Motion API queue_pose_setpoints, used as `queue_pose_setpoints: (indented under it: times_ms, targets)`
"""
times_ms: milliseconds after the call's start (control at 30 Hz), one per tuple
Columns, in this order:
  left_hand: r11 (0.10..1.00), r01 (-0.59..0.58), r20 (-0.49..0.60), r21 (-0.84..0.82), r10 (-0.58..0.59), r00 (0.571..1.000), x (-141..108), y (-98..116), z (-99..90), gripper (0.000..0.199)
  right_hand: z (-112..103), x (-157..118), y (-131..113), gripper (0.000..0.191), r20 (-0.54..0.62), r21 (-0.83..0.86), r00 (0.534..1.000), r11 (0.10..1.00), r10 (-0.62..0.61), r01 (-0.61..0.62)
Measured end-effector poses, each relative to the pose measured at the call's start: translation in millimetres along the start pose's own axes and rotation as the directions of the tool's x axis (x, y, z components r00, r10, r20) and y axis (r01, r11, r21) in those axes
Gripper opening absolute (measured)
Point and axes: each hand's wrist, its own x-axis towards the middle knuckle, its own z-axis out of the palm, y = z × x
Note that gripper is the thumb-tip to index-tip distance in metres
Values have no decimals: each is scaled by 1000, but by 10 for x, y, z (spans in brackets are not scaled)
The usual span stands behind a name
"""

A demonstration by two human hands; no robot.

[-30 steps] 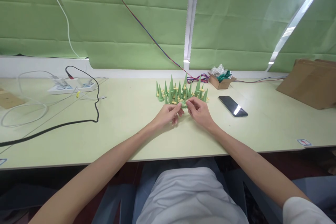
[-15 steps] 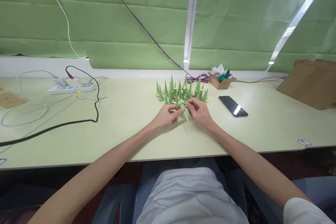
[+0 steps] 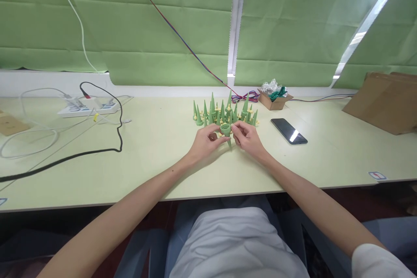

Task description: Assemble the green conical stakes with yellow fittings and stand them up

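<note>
My left hand [image 3: 207,142] grips a green pointed nozzle cap [image 3: 225,130] between thumb and fingers. The cap hangs tip down, so its round, ridged open end faces up toward me. At its right side is my right hand [image 3: 246,138], closed in a pinch by the rim. Whatever lies between those fingertips, perhaps a small pale-yellow piece, is too small to make out. Just behind both hands a cluster of similar green cones [image 3: 212,106] stands upright on the table, with small yellow parts among them.
A black phone [image 3: 289,131] lies to the right on the pale table [image 3: 137,178]. Behind it is a small cardboard box [image 3: 274,102] holding plastic wrap and green material. A larger carton [image 3: 384,104] stands far right. At left are a power strip [image 3: 89,108] and a black cable [image 3: 81,153].
The nozzle cap has tilted so its open end now faces up more and its tip points more straight down. Both hands stay at nearly the same place.
</note>
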Motion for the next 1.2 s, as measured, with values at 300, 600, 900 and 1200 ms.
queue_pose_setpoints:
  times_ms: [300,600,900,1200]
  targets:
    - [979,-182,-8,89,183,983,-19,-49,22,15,-3,12,16,44,23,-49,1000,999,14,-13]
    - [992,-54,3,112,54,999,7,-9,37,15,29,17,33,42,-9,-43,1000,999,7,-7]
    - [861,372,259,-347,-293,920,69,58,10,44,30,20,30,38,-78,-28,997,999,-22,20]
    - [737,447,360,-507,-290,887,56,61,5,45,20,9,18,36,-44,-51,998,998,-34,31]
